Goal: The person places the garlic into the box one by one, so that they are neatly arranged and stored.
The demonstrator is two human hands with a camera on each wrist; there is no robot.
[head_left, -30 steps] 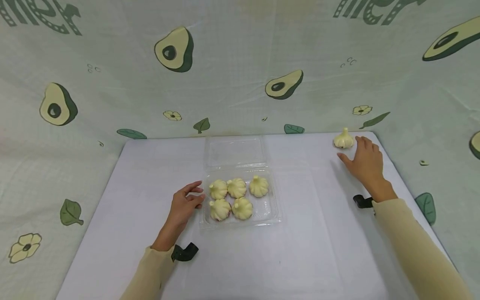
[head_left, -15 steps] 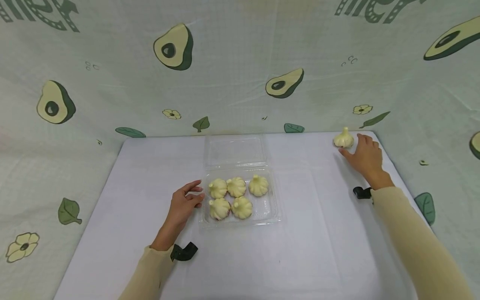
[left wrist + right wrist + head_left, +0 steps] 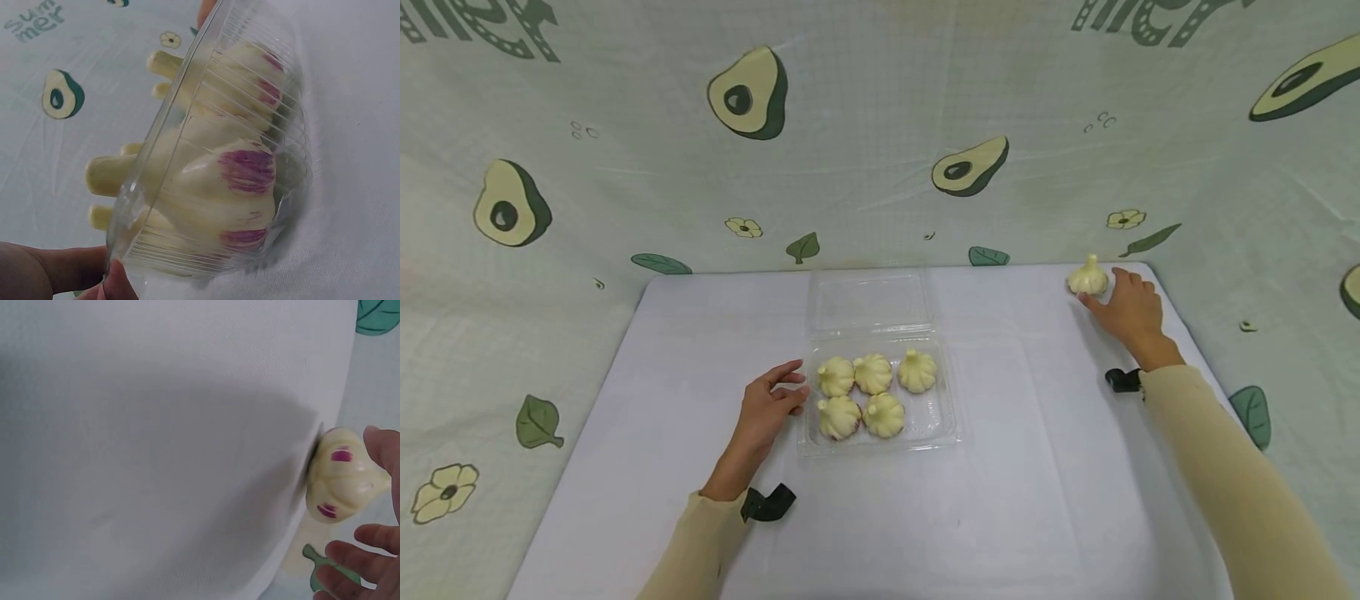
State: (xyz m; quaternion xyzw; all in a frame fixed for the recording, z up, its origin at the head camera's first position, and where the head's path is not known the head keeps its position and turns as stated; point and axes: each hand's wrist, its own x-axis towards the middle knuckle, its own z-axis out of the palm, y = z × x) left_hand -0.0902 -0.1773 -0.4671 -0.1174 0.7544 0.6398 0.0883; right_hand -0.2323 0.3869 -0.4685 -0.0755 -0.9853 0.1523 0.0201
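Observation:
A hinged clear plastic container holds several whitish garlic bulbs, stems up, its lid laid back behind it. My left hand is at the container's left edge; in the left wrist view, thumb and finger pinch its rim. Purple streaks mark the bulbs seen through the ribbed wall. Far off at the back right, a single garlic bulb stands on the table. Spread around its right side is my right hand, thumb close to the bulb and the other fingers apart from it.
A white cloth covers the table. Behind and beside it hangs a pale curtain printed with avocados, leaves and flowers. The lone bulb stands near the table's back right corner. Black wrist mounts show below both hands.
My right hand has shifted slightly forward and left, bringing its thumb up to the front of the lone bulb. The left hand and the container stay in place.

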